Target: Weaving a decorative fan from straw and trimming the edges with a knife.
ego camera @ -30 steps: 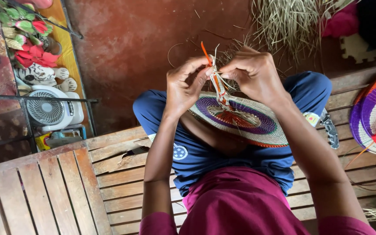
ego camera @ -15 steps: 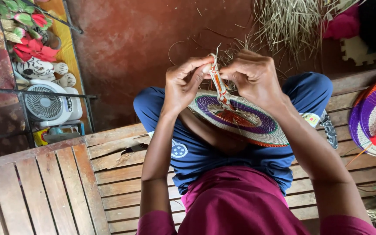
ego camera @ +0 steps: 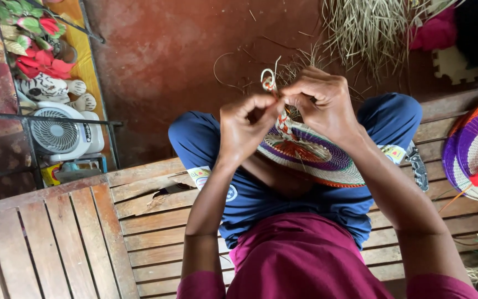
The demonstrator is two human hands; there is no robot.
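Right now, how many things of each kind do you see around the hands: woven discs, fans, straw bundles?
Woven discs: 2, one on the lap under the left hand and right hand, one on the bench at right.
Small white fans: 1.
Straw bundles: 1.
Total: 4.

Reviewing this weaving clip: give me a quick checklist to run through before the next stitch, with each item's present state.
1. Both hands on the strand: left hand and right hand pinch the coloured strand - ok.
2. Woven disc supported on the lap - ok.
3. Strand looped above the disc's edge, free of tangles - cannot tell.
4. Loose straw bundle lying ahead on the floor - ok.
5. Bench slats intact: a broken gap shows beside the left knee - not ok.
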